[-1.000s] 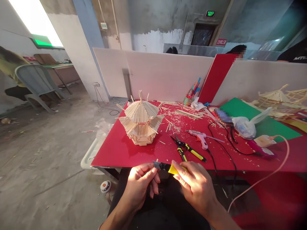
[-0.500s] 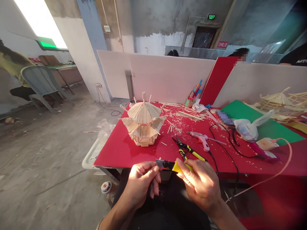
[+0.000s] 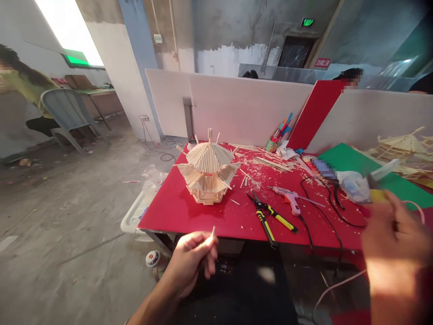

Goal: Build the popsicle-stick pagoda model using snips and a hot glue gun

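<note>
My left hand [image 3: 196, 253], in front of the table's near edge, pinches a short thin wooden stick [image 3: 213, 231] whose tip points up. Off to the right, my right hand [image 3: 395, 230] is smeared by motion and closed on a utility knife [image 3: 378, 195]; its yellow body shows, and the blade is blurred. Beyond my left hand stands a tiered pavilion model [image 3: 210, 174] built of wooden sticks. Yellow-and-black pruning shears [image 3: 270, 219] lie open on the red tabletop [image 3: 162, 212], with a pink-and-white glue gun [image 3: 287, 198] beside them.
Loose sticks [image 3: 274, 163] and shavings litter the table's back. A pen holder [image 3: 271, 144], a plastic bag [image 3: 355, 186] and a green board [image 3: 338, 158] are farther right. Black cables [image 3: 307, 234] trail over the front edge. A person [image 3: 30, 90] sits at the far left.
My right hand has swung right and up with the utility knife, away from my left hand. The left hand keeps the stick, now exposed. The view has shifted slightly.
</note>
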`<state>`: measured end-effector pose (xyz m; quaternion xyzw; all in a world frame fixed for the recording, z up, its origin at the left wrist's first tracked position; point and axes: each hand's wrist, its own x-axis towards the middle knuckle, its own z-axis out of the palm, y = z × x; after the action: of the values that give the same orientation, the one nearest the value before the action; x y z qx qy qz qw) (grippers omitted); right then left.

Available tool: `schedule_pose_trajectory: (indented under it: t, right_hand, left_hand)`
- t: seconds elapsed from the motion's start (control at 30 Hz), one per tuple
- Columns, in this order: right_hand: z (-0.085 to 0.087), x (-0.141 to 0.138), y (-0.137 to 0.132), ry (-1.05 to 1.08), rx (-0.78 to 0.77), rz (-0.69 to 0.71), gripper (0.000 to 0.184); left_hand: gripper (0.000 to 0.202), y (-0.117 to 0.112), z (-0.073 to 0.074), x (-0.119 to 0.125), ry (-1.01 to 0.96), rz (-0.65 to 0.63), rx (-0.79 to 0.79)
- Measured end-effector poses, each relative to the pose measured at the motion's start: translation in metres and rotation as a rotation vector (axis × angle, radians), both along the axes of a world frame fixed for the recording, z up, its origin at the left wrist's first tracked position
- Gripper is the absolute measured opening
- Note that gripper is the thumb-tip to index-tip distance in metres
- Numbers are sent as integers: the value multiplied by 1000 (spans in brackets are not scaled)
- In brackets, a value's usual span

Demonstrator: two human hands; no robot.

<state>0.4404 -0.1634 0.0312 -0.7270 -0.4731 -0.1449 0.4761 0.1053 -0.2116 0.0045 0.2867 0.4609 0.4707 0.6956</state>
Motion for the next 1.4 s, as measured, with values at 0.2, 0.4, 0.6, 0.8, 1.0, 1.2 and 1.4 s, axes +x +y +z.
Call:
schedule_pose_trajectory:
  t: [0.2,0.4,0.6,0.8,1.0,1.2,1.4]
  right_hand:
    - [-28,-110,-20,735,-401,693,57]
    - [-47,-170,-17,1170,-453,914,46]
    - [-43,-177,-10,1267,-509,987,44]
    - [-42,-170,-9,1144,-609,1041,41]
    - [-56,-180,-26,1330,-519,1011,34]
    - [-61,-189,-29,1412,-507,1061,31]
    - [-67,-157,-36,712,-433,978,34]
  left_hand:
    - [39,13,2,19,-78,-7,-18]
    - [41,10,-3,20,-65,-9,-18]
    - [41,8,-10,21,-40,-65,-57]
    - [37,9,-21,16,-51,-71,-32]
    - [36,14,-21,18,-109,87,-9]
    - [34,13,-24,24,-159,64,-40]
    - [42,14,-35,17,-90,110,-177]
